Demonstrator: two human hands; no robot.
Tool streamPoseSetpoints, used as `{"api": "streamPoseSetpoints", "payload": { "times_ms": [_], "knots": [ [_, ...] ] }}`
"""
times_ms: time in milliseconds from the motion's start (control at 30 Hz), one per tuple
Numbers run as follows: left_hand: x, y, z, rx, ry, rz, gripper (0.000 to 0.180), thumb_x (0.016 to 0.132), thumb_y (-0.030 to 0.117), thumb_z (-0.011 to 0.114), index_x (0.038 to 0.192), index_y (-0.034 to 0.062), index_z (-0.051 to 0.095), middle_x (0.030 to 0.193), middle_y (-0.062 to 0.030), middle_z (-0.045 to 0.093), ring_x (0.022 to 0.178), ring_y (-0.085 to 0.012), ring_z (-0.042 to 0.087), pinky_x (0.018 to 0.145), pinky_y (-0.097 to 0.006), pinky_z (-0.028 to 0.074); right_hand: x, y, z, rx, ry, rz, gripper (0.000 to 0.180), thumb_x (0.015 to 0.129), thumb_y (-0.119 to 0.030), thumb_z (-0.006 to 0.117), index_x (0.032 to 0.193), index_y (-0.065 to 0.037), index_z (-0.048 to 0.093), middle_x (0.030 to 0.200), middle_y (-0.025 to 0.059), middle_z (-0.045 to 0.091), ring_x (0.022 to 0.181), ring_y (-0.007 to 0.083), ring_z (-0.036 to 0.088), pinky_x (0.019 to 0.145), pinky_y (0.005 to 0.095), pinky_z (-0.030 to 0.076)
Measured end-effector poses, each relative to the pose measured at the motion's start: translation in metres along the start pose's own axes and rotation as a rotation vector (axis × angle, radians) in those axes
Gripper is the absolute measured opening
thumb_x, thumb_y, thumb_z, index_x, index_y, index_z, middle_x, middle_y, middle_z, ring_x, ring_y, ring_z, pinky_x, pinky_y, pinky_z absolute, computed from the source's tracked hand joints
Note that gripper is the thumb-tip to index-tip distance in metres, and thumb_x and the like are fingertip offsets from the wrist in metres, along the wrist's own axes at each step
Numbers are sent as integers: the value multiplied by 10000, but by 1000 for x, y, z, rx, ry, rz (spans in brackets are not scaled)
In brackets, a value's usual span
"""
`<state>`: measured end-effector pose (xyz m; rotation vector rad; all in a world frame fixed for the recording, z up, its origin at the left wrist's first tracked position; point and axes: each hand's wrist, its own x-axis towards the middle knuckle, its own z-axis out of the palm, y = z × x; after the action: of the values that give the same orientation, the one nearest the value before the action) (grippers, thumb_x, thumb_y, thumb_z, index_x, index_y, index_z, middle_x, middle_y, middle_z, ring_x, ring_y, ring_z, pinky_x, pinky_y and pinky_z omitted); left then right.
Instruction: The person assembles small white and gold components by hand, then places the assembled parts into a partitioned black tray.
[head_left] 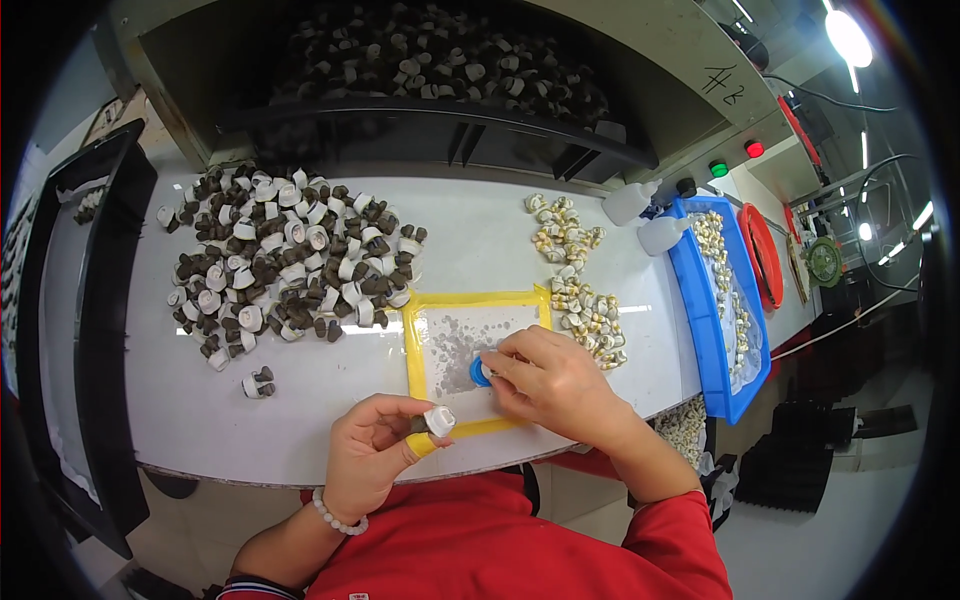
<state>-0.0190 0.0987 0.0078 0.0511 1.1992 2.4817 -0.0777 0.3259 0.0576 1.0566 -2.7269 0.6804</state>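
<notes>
The right hand (552, 384) partly hides a round blue object (476, 374); the lower edge crops the red shirt (490, 550).

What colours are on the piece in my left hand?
The piece is white and dark brown; the head view shows it best.

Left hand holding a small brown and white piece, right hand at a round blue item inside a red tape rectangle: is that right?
No: the head view shows a yellow tape rectangle. The left hand does hold the piece, and the right hand is at the blue item.
</notes>
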Motion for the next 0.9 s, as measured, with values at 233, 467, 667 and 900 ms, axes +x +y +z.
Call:
{"api": "streamPoseSetpoints", "payload": {
  "times_ms": [233,467,667,900],
  "knots": [
    [0,2,2,11,21,-10,308,827,-83,629,1122,-47,549,1026,-137,637,942,-207,648,859,-318,540,0,-3,-5,101,18,69,297,667,-8,699,963,-30,677,843,80,611,713,222,605,604,319,506],
    [1,1,3,18,47,-8,292,812,-93,632,1089,-52,549,1000,-159,648,894,-231,664,826,-341,551,-3,-2,-5,119,51,95,303,680,-11,701,981,-35,677,851,79,615,712,214,600,594,308,501],
    [0,3,3,20,35,-55,295,840,-86,608,1131,-74,561,1052,-171,640,958,-233,651,869,-327,539,-3,-2,-7,131,29,110,290,686,-5,686,975,-19,662,844,93,602,737,250,594,632,340,501],
    [-1,1,3,1,16,-37,290,850,-82,596,1138,-76,563,1067,-183,636,975,-245,646,879,-334,536,-8,-20,-9,624,10,260,314,757,-3,680,1071,-13,674,919,106,632,803,181,612,659,271,488]
  ]
}}
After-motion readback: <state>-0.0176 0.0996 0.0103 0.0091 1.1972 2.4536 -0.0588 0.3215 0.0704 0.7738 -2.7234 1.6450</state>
